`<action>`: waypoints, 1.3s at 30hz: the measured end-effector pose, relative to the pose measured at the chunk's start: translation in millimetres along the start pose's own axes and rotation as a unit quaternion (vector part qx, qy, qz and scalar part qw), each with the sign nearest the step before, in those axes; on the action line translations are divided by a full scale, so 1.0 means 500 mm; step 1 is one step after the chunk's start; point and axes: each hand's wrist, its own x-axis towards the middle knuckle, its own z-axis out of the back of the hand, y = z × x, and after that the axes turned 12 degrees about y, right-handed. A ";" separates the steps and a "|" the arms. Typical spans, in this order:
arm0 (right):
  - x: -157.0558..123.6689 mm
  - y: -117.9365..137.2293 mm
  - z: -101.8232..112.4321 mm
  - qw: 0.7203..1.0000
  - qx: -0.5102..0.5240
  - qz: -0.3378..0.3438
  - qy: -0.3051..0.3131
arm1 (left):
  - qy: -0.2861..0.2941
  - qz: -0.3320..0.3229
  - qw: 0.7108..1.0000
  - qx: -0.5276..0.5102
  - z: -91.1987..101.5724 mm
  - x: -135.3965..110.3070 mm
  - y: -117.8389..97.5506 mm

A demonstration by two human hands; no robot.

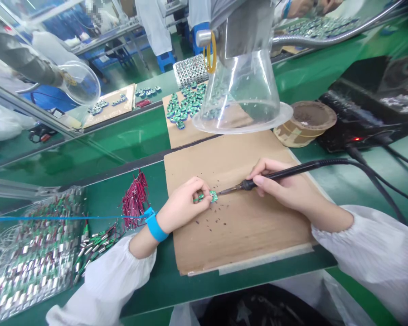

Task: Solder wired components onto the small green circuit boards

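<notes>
Over the brown cardboard sheet [258, 231], my left hand [187, 201] pinches a small green circuit board [213, 196] between thumb and fingers. A blue wrist strap [155, 226] with a cord circles that wrist. My right hand [282, 183] is closed round the black handle of a soldering iron [268, 177]. The iron points left, and its tip is at the board's right edge; whether it touches cannot be made out. Dark crumbs lie scattered on the cardboard around the board. My left fingers partly cover the board.
A clear fume hood [241, 99] hangs above the cardboard. Behind it lie many green boards [187, 104]. Red wires [135, 199] and a tray of wired parts [37, 253] are at left. A round tub [306, 120] and a black soldering station [363, 113] stand at right.
</notes>
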 end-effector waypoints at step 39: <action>0.005 -0.002 0.002 0.998 -0.001 -0.001 -0.065 | -0.331 0.208 0.862 0.323 0.331 -0.201 0.065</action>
